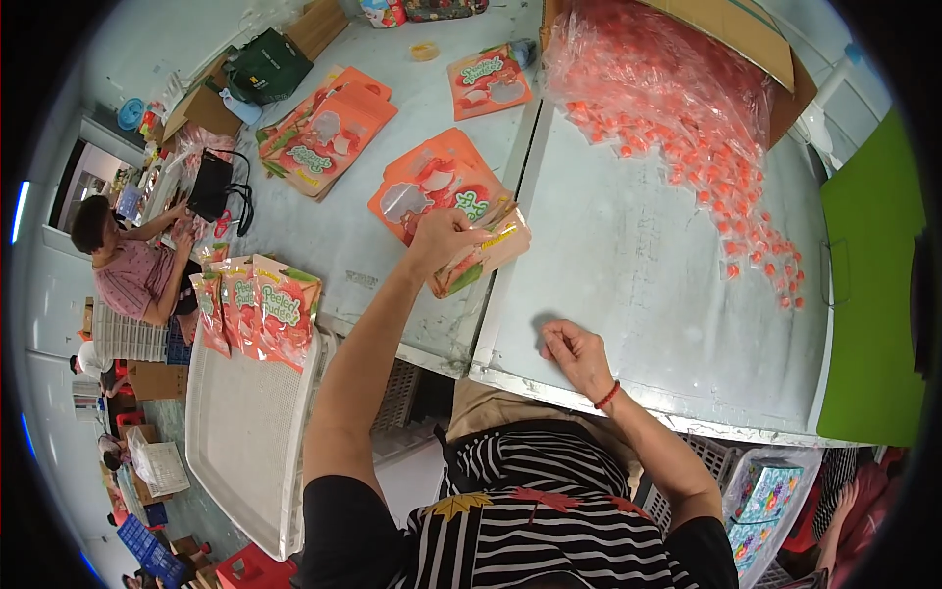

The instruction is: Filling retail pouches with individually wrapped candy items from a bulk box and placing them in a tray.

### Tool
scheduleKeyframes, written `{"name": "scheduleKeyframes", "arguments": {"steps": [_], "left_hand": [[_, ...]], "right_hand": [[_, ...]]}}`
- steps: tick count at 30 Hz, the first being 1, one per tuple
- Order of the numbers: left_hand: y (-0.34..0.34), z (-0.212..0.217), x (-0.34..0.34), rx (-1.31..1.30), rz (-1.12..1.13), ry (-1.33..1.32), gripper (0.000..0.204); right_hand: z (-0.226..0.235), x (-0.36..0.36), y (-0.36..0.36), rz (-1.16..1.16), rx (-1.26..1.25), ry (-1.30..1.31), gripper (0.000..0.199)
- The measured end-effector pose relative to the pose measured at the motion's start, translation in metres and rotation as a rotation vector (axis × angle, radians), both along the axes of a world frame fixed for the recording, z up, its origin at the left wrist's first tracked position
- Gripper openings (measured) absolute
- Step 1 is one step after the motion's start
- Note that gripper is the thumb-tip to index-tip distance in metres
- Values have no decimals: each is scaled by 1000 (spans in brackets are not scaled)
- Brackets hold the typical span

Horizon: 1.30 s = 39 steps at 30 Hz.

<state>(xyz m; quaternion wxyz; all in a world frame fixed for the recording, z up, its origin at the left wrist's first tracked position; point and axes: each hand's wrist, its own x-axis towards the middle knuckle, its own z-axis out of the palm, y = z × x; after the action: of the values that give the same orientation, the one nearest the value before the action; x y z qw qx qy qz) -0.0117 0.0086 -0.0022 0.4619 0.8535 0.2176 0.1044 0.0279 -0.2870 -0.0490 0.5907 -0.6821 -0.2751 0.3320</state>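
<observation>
My left hand pinches the edge of a printed orange snack pouch, which is tilted at the seam between two metal tabletops. Just beyond it lies a fanned stack of flat matching pouches. Over the near edge of the right tabletop, my right hand is closed with its fingers curled in. Whatever it may hold is hidden. Small wrapped red-orange candies spread in a heap across the far right of this tabletop, well away from my right hand.
A clear bag of candies spills from a cardboard box. More pouches are stacked at left, and another pouch lies farther back. Plump upright pouches stand on a white tray. A co-worker is at far left.
</observation>
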Motion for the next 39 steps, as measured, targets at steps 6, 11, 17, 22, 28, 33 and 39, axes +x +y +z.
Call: {"name": "scheduleKeyframes", "arguments": {"steps": [6, 11, 17, 22, 28, 33, 39], "left_hand": [[-6, 12, -5, 21, -2, 11, 40], [-30, 14, 7, 209, 158, -106, 31], [-31, 2, 6, 635, 11, -147, 27], [-13, 16, -1, 457, -95, -43, 21], [-23, 30, -5, 271, 27, -82, 29], [-55, 39, -8, 525, -60, -339, 29], [-70, 59, -16, 411, 112, -323, 18]], "right_hand": [[47, 27, 62, -63, 27, -128, 24], [43, 55, 137, -293, 55, -272, 24], [3, 70, 120, -295, -18, -27, 20], [-1, 62, 108, -233, 96, 101, 14], [32, 44, 112, -360, 186, -205, 18], [52, 50, 121, -229, 97, -19, 23], [42, 58, 76, -218, 7, -132, 22]]}}
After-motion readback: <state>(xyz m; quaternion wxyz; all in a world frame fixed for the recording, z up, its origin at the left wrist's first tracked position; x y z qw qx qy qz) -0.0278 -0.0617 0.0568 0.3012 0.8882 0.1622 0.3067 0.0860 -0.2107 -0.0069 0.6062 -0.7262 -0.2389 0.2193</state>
